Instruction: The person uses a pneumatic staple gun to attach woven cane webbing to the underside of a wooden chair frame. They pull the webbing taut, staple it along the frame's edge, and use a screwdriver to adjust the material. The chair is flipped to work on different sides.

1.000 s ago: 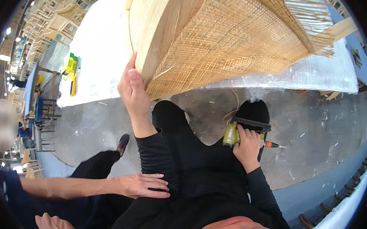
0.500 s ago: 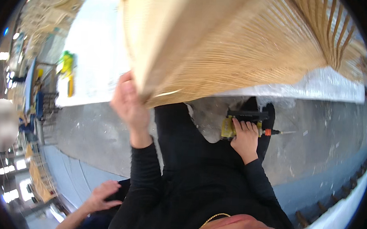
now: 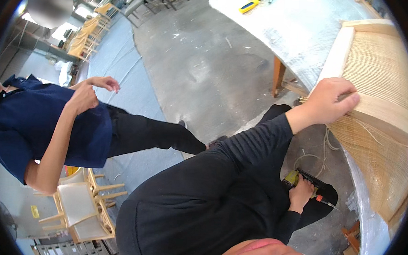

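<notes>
Over the near edge of the white plastic-covered surface (image 3: 287, 35), I have the pale wooden frame filled with woven tan cane (image 3: 382, 79), though I cannot tell how much of it rests there. My left hand (image 3: 331, 101) is closed on its wooden rail, probably to steady it. My right hand (image 3: 301, 195) curls round a yellow-green and black power tool (image 3: 291, 179) at the black-trousered knee (image 3: 325, 199), which seemingly bears its weight. Near the surface's left corner, a yellow-handled tool (image 3: 249, 7) lies apart, presumably leaving working room.
</notes>
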### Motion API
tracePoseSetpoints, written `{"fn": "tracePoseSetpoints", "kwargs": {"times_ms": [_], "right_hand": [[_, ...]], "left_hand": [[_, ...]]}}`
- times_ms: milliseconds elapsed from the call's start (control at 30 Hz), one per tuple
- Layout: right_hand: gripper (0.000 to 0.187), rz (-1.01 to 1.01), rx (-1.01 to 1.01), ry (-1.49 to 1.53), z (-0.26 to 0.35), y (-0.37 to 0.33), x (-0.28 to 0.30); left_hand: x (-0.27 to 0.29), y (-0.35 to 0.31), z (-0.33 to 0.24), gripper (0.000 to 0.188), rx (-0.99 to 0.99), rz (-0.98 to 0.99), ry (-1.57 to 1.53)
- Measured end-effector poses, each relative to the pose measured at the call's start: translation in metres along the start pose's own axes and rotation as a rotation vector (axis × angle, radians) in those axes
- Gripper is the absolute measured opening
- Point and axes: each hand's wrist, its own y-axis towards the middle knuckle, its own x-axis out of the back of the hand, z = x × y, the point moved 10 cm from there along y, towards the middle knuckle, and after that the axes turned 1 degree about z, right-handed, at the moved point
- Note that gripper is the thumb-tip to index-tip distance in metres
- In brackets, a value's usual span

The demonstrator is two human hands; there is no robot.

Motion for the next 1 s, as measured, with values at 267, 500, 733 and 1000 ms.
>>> {"fn": "tracePoseSetpoints", "kwargs": {"times_ms": [267, 500, 733, 1000], "right_hand": [[0.078, -0.306, -0.042, 0.278, -0.02, -0.04, 0.078], [0.078, -0.434, -0.268, 0.326, -0.082, -0.102, 0.093], [0.08, -0.507, -0.438, 0.14, -0.087, -0.103, 0.082], [0.08, -0.457, -0.45, 0.151, -0.088, -0.103, 0.081]], "left_hand": [[-0.003, 0.001, 0.007, 0.031, -0.021, 0.019, 0.039], [-0.002, -0.002, 0.002, 0.029, -0.028, 0.007, 0.044], [-0.005, -0.001, 0.001, 0.031, 0.032, 0.041, 0.028], [-0.006, -0.011, 0.0, 0.053, -0.124, 0.114, 0.01]]}}
